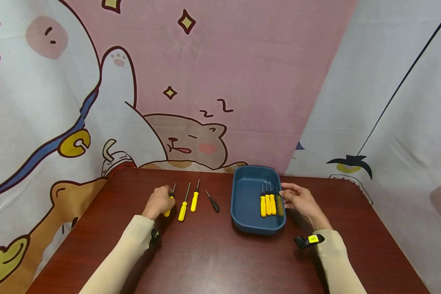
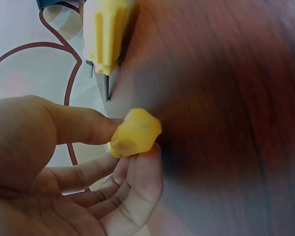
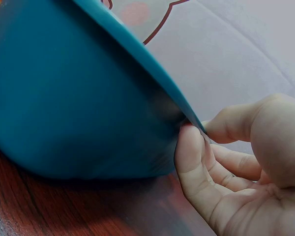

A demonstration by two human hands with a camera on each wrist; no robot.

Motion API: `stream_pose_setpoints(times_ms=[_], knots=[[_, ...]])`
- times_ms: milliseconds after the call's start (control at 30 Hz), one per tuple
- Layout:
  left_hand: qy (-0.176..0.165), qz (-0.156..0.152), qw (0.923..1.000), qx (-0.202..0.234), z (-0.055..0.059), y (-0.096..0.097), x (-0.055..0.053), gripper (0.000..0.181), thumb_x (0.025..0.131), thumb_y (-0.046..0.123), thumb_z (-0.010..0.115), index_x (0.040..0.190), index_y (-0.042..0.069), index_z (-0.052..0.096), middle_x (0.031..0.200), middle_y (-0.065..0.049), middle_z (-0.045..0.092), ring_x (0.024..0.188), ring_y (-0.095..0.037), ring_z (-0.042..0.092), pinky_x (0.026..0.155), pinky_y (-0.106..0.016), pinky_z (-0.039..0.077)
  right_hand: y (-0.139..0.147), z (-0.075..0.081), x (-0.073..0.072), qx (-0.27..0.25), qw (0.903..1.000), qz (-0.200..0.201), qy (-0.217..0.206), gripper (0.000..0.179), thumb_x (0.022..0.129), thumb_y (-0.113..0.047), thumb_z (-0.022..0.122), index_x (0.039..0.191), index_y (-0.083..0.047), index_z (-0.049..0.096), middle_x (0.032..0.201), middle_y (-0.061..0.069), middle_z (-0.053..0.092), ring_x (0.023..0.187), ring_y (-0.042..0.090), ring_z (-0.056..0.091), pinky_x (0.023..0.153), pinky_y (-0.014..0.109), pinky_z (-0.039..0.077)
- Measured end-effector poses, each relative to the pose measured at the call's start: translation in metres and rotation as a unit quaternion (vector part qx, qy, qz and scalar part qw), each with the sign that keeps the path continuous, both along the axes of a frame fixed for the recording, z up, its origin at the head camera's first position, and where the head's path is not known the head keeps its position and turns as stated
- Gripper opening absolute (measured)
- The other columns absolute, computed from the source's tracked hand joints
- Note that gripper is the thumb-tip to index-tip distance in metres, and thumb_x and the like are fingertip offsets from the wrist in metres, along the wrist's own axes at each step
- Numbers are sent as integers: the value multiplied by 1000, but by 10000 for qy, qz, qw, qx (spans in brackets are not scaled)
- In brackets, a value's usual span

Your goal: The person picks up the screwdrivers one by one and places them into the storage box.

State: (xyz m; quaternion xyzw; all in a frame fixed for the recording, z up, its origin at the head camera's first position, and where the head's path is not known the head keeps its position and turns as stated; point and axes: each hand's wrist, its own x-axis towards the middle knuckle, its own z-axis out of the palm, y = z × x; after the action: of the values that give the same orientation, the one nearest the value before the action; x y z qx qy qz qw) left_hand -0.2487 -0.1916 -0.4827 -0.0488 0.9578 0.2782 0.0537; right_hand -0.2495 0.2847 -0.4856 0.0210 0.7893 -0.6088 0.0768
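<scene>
Near the left of the table, my left hand (image 1: 159,203) pinches a yellow-handled screwdriver (image 2: 137,132) between thumb and fingers. Its handle end faces the left wrist camera, and the hand partly covers it in the head view. Just right of that hand lie two more yellow-handled screwdrivers (image 1: 182,211) and a smaller black-handled screwdriver (image 1: 214,205). My right hand (image 1: 299,201) grips the right rim of a blue plastic bin (image 3: 88,103), thumb on one side and fingers on the other. Several yellow-handled screwdrivers (image 1: 268,205) lie side by side along the bin's right part.
Beneath everything is a dark reddish-brown wooden table (image 1: 206,257). A cartoon-printed cloth (image 1: 272,81) hangs behind its far edge, close to the back of the bin. Each wrist carries a small black strap-on camera (image 1: 308,241).
</scene>
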Motion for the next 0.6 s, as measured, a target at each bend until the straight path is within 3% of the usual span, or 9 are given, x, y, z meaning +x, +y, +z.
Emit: stream_pose_setpoints(times_ms=[300, 600], knots=[[48, 39, 9999, 115, 4, -2, 0, 46, 83, 5, 69, 126, -7, 59, 98, -20, 64, 67, -24, 60, 55, -28, 51, -1, 0, 0, 30, 10000, -3, 46, 51, 103, -14, 59, 150, 0, 45, 117, 20, 67, 78, 11, 63, 71, 25, 60], [193, 23, 9987, 472, 9, 0, 1, 42, 87, 6, 67, 126, -7, 60, 101, -20, 67, 61, -21, 61, 52, -26, 50, 0, -1, 0, 73, 9999, -18, 67, 49, 103, -12, 58, 149, 1, 46, 113, 18, 68, 79, 11, 63, 71, 24, 60]])
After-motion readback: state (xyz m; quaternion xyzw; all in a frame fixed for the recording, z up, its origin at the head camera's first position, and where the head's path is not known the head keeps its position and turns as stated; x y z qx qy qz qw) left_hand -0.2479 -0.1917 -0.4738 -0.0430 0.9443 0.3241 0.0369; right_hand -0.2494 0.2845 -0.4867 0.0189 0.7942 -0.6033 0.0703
